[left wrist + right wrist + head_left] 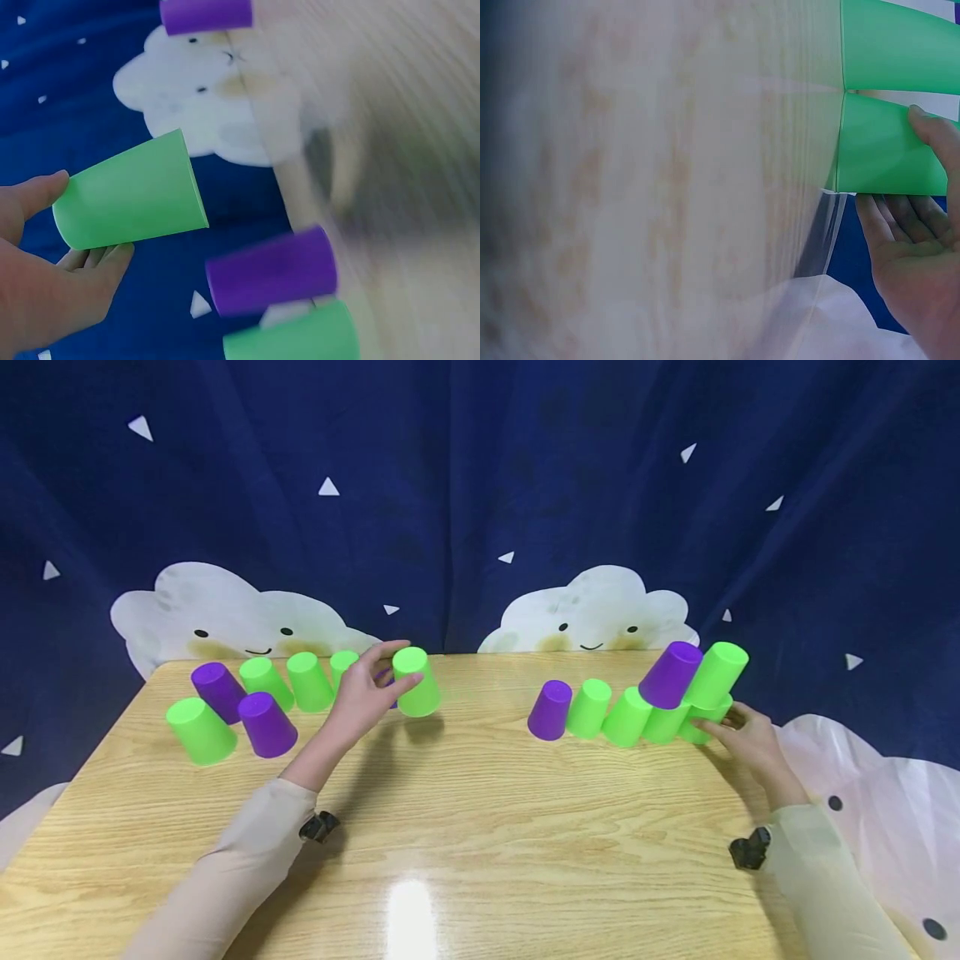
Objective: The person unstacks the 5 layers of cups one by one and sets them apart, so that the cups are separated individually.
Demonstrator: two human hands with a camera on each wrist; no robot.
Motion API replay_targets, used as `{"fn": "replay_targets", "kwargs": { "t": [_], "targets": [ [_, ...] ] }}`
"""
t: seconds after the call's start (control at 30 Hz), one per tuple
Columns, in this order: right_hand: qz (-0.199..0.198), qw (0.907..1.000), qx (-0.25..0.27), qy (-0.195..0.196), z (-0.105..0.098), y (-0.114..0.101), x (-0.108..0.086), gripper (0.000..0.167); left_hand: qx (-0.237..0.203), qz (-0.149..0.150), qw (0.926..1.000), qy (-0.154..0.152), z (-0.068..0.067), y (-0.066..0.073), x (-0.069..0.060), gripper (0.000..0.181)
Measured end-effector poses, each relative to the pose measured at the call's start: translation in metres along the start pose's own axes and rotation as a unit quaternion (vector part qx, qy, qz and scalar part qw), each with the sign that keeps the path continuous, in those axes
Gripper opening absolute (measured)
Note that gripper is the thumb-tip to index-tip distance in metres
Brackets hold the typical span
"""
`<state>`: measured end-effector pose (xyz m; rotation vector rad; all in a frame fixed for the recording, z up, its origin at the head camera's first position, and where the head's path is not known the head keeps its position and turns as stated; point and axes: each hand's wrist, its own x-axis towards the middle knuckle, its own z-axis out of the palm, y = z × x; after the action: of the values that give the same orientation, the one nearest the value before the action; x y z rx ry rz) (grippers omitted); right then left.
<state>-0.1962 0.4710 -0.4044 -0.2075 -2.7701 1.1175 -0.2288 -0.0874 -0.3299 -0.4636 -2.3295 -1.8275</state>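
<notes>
My left hand (365,692) grips an upside-down green cup (422,683) between thumb and fingers. That cup hangs just above the table, its shadow below it; the left wrist view shows the same cup (131,191) from the side. A purple cup (389,697) is partly hidden behind this hand. On the right, my right hand (753,745) holds the end green cup (699,732) of a row, thumb in front and fingers at its outer side. Above this end of the row sit a purple cup (672,674) and a green cup (718,675), both upside down.
The row continues left with green cups (627,718) and a purple cup (550,710). At the table's left stand several more upturned cups, among them a green cup (201,732) and a purple cup (267,725). A dark blue curtain (450,485) hangs behind the wooden table (480,827).
</notes>
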Motion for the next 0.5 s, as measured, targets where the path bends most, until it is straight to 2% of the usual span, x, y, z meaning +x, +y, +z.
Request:
{"fn": "replay_targets", "kwargs": {
  "t": [0.27, 0.5],
  "targets": [
    [-0.001, 1.0, -0.003, 0.003, -0.001, -0.003, -0.001, 0.072, 0.055, -0.037, 0.9975, 0.022, -0.039, -0.016, -0.023, 0.053],
    [0.003, 1.0, 0.003, -0.003, 0.0, -0.005, -0.002, 0.072, 0.102, -0.055, 0.9928, 0.032, -0.065, -0.03, -0.035, 0.055]
  ]
}}
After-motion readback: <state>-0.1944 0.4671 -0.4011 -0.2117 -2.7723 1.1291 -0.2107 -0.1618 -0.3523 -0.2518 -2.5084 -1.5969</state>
